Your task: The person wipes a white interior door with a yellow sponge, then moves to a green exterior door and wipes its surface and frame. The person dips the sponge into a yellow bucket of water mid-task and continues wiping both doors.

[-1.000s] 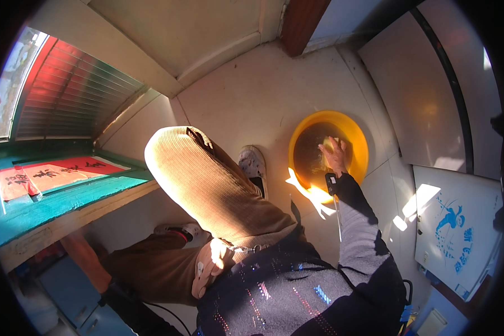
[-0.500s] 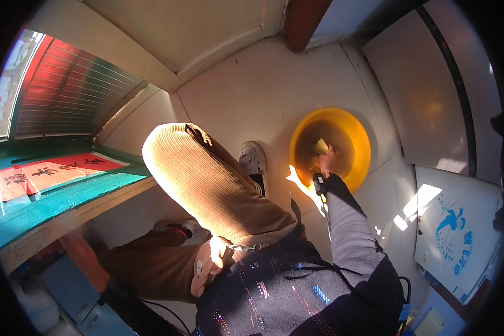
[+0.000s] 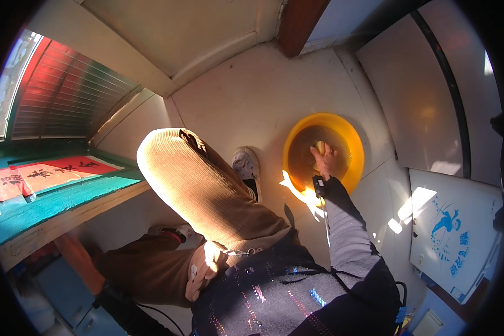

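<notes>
A right hand (image 3: 325, 159) reaches into a yellow basin (image 3: 350, 140) of brownish water on the floor (image 3: 252, 101), fingers closed round a small yellow sponge (image 3: 320, 147); likely soft, wet, slippery, best squeezed whole; left hand (image 3: 199, 271) rests on the thigh, fingers loosely together.

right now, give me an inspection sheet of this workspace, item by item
surface: pale tiled floor, sunlit patches
job's things: yellow basin of brownish water on the floor; small yellow piece under the right hand
clutter: white shoe beside the basin
hands: right hand in the basin, fingers curled on the piece; left hand resting at the thigh, grip unclear
cables: thin dark cable along the right sleeve
surroundings: teal ledge with red paper strips; white panel with blue print
</notes>
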A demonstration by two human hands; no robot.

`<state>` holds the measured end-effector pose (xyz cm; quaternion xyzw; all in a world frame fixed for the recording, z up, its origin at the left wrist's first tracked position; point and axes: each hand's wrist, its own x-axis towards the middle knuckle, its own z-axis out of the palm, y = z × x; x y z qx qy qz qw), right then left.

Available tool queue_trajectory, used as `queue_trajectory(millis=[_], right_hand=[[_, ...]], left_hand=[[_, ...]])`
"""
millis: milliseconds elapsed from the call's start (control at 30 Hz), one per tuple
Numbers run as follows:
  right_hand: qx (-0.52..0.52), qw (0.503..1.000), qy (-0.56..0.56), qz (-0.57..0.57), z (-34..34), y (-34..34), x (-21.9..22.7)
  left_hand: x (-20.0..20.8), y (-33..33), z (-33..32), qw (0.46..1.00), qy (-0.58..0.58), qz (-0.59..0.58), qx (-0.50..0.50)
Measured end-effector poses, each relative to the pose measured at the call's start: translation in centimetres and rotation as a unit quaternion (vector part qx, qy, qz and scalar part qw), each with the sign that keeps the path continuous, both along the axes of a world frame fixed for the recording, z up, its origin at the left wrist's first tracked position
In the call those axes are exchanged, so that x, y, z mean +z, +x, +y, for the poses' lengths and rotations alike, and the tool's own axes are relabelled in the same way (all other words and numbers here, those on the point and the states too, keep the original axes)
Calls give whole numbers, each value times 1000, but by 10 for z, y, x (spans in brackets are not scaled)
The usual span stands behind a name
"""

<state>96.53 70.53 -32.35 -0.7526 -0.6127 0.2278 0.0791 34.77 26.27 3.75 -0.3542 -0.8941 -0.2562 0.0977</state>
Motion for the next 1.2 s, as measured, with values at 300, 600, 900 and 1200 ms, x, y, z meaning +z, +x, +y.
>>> queue_trajectory(millis=[300,600,900,1200], right_hand=[[90,995,-11,-46,-40,-26,-18],[-220,874,-44,430,-10,20,-33],[-311,757,-23,574,-2,34,-22],[-323,833,-27,449,12,32,-1]], left_hand=[[-9,-14,-5,998,37,-42,-1],[-7,-27,-1,989,105,-98,-27],[-4,-21,8,937,236,-258,18],[-9,-21,4,963,188,-189,-36]])
